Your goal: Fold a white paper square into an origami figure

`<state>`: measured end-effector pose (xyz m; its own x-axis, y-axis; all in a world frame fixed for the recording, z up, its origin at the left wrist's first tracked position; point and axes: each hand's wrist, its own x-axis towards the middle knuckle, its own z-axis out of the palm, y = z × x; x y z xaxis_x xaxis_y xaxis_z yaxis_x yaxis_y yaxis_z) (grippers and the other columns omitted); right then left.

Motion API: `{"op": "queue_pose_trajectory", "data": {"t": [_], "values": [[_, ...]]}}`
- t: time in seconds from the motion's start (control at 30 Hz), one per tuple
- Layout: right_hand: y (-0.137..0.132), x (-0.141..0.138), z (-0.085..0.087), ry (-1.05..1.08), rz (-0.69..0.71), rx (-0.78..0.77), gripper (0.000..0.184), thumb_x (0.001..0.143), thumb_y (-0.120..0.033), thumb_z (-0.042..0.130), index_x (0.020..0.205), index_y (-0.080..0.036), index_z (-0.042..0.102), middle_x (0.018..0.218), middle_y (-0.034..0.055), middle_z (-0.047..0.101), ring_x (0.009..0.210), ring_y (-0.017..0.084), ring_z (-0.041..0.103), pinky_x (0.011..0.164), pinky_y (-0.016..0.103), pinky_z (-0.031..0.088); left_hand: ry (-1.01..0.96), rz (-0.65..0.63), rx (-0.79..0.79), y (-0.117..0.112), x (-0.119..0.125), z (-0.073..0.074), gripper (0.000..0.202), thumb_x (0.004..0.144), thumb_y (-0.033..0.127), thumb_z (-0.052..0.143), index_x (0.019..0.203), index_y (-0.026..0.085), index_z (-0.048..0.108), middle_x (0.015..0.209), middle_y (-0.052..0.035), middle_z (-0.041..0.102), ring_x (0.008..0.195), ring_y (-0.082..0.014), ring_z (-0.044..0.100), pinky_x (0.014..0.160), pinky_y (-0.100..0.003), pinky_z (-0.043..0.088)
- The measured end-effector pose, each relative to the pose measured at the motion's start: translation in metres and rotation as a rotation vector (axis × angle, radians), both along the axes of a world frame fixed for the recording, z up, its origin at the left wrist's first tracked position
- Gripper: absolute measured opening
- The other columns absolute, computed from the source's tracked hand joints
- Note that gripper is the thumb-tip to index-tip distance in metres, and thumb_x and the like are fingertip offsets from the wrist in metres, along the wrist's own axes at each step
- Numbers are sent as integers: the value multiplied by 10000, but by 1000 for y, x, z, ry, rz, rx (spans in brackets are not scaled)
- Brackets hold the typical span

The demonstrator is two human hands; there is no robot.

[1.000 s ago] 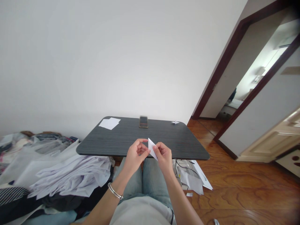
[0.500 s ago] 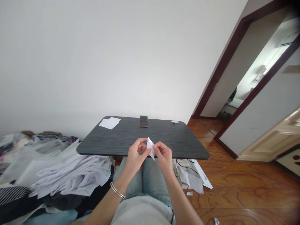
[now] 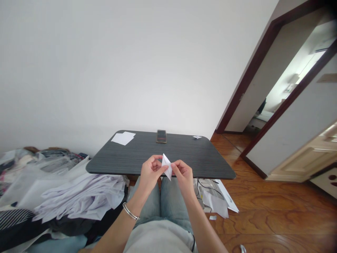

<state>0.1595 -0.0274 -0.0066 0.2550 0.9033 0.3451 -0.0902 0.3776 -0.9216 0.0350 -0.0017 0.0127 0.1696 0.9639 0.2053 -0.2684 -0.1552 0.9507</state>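
Note:
A small folded white paper (image 3: 166, 165), diamond-shaped with pointed ends, is held up between my two hands above the near edge of the dark table (image 3: 137, 154). My left hand (image 3: 152, 171) pinches its left side between thumb and fingers. On the other side, my right hand (image 3: 182, 173) has its thumb and forefinger closed on the paper's right corner. A folded white paper figure (image 3: 197, 137) lies at the table's far right corner. White paper sheets (image 3: 123, 138) rest at the far left.
A small dark framed stand (image 3: 161, 136) sits at the table's back edge by the wall. Piled clothes (image 3: 81, 196) lie left of my legs. Below the table's right side are cables, a clear bag and papers (image 3: 217, 202) on the wooden floor.
The folded paper has shifted slightly left and turned, showing more of its broad face. My left hand has moved a little left with it; the right hand stays nearly in place.

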Motion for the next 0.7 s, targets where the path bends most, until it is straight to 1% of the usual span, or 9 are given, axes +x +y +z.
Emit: {"op": "queue_pose_trajectory", "data": {"t": [0.07,0.1,0.13,0.2,0.3,0.37,0.47,0.7], "values": [[0,0,0,-7,-18,5,234,764,-374,637,656,-170,597,562,-32,531,517,102,462,508,215,388,-7,-29,-11,1,0,-1,370,615,194,750,938,137,580,560,56,606,532,-93,588,571,-193,470],[0,0,0,-12,-37,9,230,767,-369,637,659,-169,600,561,-32,531,515,100,458,504,213,384,-19,-28,-19,2,0,-2,390,617,199,749,962,139,578,604,37,636,565,-106,608,590,-208,487],[0,1,0,-17,-57,12,228,769,-367,637,663,-168,603,560,-32,530,514,99,456,501,212,382,-30,1,-18,2,0,-3,399,613,206,754,966,143,580,647,23,657,575,-111,615,584,-214,492],[0,1,0,-15,-69,16,230,766,-371,643,666,-168,605,562,-32,532,515,100,461,503,213,389,-33,32,-19,2,0,-5,336,598,205,764,885,145,601,678,5,671,593,-122,623,565,-216,492],[1,2,0,17,-3,14,279,768,-415,633,642,-169,595,546,-28,541,510,104,481,510,218,404,-49,36,-21,3,1,-6,229,589,198,768,757,138,623,672,-9,681,613,-126,623,571,-214,491],[1,3,1,52,60,2,312,772,-447,621,629,-171,588,534,-26,550,498,103,488,506,219,410,-71,34,-27,3,1,-6,209,589,189,766,750,135,644,687,-14,692,627,-121,621,594,-212,490],[1,4,2,84,127,-19,297,749,-450,651,652,-175,596,541,-25,570,493,100,500,497,214,416,-115,40,-48,3,0,-4,222,587,175,764,784,137,668,729,-13,703,651,-107,619,619,-199,478],[2,3,2,126,185,-27,256,739,-428,676,706,-180,618,572,-20,597,531,107,552,488,197,437,-215,87,-81,2,3,-4,202,546,166,785,672,143,628,615,34,640,585,-83,572,573,-177,427]]}}
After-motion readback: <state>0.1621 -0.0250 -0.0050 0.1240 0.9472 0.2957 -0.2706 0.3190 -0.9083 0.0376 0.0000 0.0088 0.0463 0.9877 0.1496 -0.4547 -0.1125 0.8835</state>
